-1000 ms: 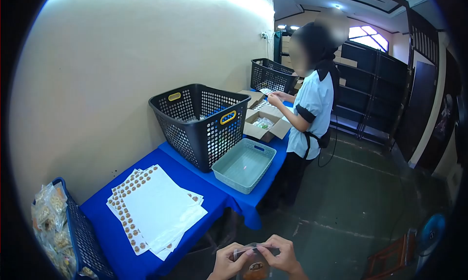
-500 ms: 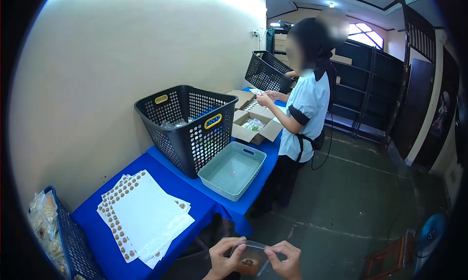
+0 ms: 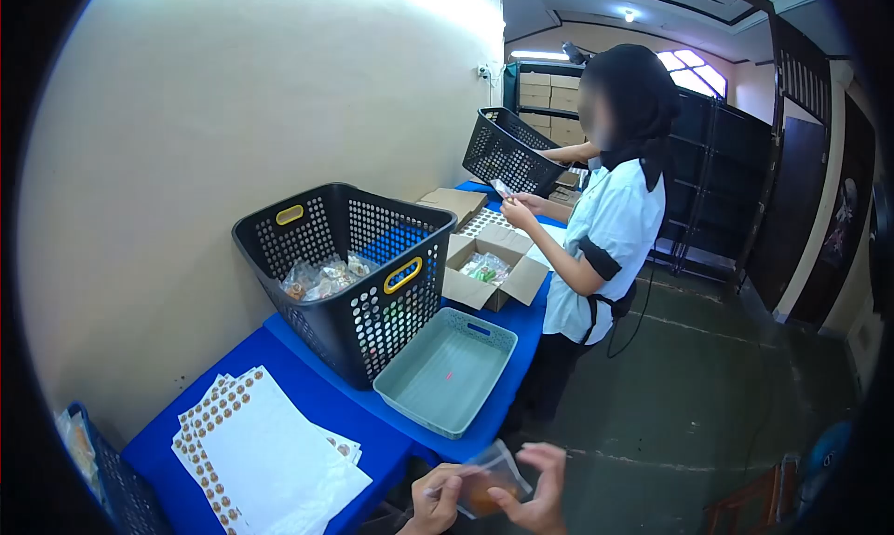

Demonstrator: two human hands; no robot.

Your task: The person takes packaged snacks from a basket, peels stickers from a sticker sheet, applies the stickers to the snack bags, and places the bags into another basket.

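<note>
A small clear zip bag (image 3: 482,488) with orange-brown contents is held up low in the view, in front of my body. My left hand (image 3: 434,500) pinches its left edge between thumb and fingers. My right hand (image 3: 542,498) is at the bag's other side. Its thumb presses on the bag's front, while the upper fingers are raised and curled beyond the right edge. Any fingers behind the bag are hidden. Just past my hands, a grey-green plastic tray (image 3: 445,372) stands on the blue-covered table (image 3: 396,446).
White sheets with round brown stickers (image 3: 270,460) lie at left. A tall black basket (image 3: 349,293) holds clear packets. Beyond are an open carton (image 3: 494,274) of packets, a tilted black basket (image 3: 512,153) and a co-worker (image 3: 605,228) handling a small packet. Another basket (image 3: 107,479) stands lower left.
The bag has tilted and risen slightly. My right hand has left its pinch on the top edge, with the thumb now on the bag's front. My view has shifted; the co-worker appears further right.
</note>
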